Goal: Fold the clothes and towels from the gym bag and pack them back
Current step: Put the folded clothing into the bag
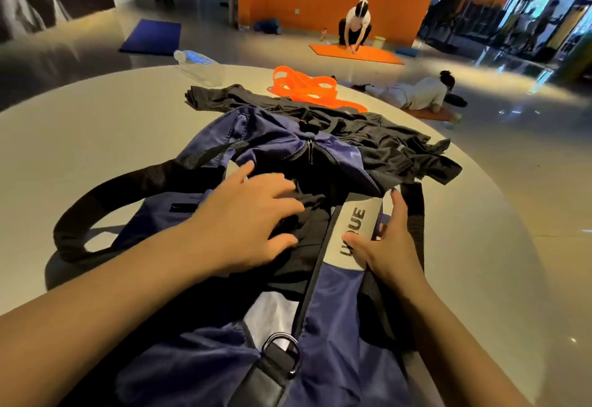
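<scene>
Two hands at the gym bag [198,358], packing.
My left hand [253,214] pressed, fingers spread, on black clothing [307,230] inside; my right hand [387,240] pinched the rim, likely to keep the bag's mouth open.

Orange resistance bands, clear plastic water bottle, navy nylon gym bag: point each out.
Orange resistance bands [304,86]: head view, on the tangled loops.
Clear plastic water bottle [197,62]: head view, on its labelled body.
Navy nylon gym bag [333,310]: head view, on its near panel.

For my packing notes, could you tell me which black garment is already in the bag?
The black garment under the left hand, in the bag's opening; the other black garment lies spread on the table beyond.
</scene>
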Demonstrator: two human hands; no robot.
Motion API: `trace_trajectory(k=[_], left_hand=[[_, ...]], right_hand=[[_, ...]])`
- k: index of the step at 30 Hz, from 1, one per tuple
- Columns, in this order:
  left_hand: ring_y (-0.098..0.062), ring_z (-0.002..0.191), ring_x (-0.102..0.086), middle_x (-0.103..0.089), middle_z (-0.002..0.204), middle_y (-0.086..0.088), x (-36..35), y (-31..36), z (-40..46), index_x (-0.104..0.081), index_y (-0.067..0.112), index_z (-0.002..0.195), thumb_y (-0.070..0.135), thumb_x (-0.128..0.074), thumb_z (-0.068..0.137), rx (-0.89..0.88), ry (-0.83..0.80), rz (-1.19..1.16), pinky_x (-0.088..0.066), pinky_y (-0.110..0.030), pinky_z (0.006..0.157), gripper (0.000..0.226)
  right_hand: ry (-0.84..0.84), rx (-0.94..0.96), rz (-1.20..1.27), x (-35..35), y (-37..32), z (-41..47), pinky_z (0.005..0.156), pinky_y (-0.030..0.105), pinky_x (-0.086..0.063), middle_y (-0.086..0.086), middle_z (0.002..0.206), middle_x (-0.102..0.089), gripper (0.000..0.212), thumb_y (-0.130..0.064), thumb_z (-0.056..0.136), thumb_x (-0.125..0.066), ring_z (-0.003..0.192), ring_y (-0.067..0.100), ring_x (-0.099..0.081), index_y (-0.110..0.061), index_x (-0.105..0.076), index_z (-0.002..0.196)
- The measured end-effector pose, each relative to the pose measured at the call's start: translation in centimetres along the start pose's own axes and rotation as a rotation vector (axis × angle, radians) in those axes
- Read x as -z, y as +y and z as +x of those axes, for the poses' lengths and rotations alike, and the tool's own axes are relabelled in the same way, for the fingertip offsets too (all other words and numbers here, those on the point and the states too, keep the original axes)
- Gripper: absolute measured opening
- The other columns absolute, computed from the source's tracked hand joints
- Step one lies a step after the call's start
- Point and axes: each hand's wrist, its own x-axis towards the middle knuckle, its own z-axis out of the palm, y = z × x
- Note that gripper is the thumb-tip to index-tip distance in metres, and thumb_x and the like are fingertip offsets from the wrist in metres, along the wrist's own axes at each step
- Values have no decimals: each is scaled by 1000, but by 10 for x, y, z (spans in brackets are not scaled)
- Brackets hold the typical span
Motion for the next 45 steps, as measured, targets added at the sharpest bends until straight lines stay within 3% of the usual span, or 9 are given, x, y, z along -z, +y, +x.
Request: trace_trajectory(k=[3, 8, 17, 21, 27, 31, 34, 38, 45], left_hand=[[-29, 137, -36, -46, 144, -10, -5, -10, -19, -68, 25, 116, 38, -76, 74, 177, 258, -27, -24, -69, 104, 44], [-27, 145, -11, -1, 160, 0, -12, -12, -31, -32, 43, 144, 40, -69, 82, 530, 126, -284, -26, -51, 111, 72], [-26, 133, -38, -30, 153, 10, 23, -31, -23, -25, 31, 151, 2, -55, 80, 504, 115, -267, -39, -37, 87, 82], [-24, 135, -37, -34, 153, 9, 63, -57, -31, -30, 32, 149, 4, -54, 77, 500, 130, -215, -35, -35, 98, 81], [-18, 126, -41, -35, 151, 6, 88, -91, -53, -30, 39, 147, -11, -52, 83, 634, 35, -351, -33, -23, 90, 84], [-17, 117, -48, -38, 148, 4, 79, -108, -85, -33, 46, 144, -10, -56, 83, 756, 47, -598, -44, -30, 81, 86], [-10, 123, -40, -35, 146, 13, 76, -110, -93, -32, 47, 144, -11, -60, 82, 759, 67, -727, -40, -32, 100, 89], [-9, 121, -41, -37, 134, 21, 76, -103, -86, -30, 50, 143, -4, -65, 81, 717, 73, -718, -41, -31, 97, 90], [-10, 138, -27, -30, 152, 13, 88, -109, -89, -22, 52, 145, 3, -66, 84, 692, 19, -564, -29, -25, 94, 90]], right_hand=[[-9, 4, 3, -1, -3, -4, 53, 10, -47, -20, 87, -53, 103, -2, 81, -72, 70, -5, -58, -29, -2, 152], [39, 83, -71, 7, -6, -7, 71, 23, -51, -30, 86, -48, 104, -5, 81, -73, 69, -5, -58, -34, -2, 151], [30, 336, -840, 21, -61, -48, 83, 34, -49, 3, 130, -53, 90, -34, 86, -67, 109, 23, -56, -38, -3, 150], [-207, 582, -694, -15, -89, -53, 98, 37, -43, -1, 142, -43, 82, -41, 90, -60, 125, 21, -44, -38, -4, 151], [-631, 717, -1131, -102, -85, -25, 114, 53, -16, 8, 160, -5, 68, -56, 96, -36, 145, 29, -9, -39, 2, 151], [-680, 749, -1215, -100, -68, -16, 111, 47, -19, 2, 161, 5, 62, -55, 98, -26, 146, 26, -9, -46, 10, 147], [-688, 717, -1262, -93, -77, -18, 112, 47, -19, 2, 161, 4, 65, -60, 96, -29, 146, 26, -9, -45, 8, 148], [-501, 987, -1100, -118, -92, -29, 112, 55, -18, 7, 159, -12, 81, -62, 88, -47, 145, 28, -13, -28, -10, 152], [-850, 940, -1283, -164, -84, -29, 106, 74, -3, 2, 160, 6, 62, -57, 97, -27, 146, 31, 10, -45, 4, 149]])
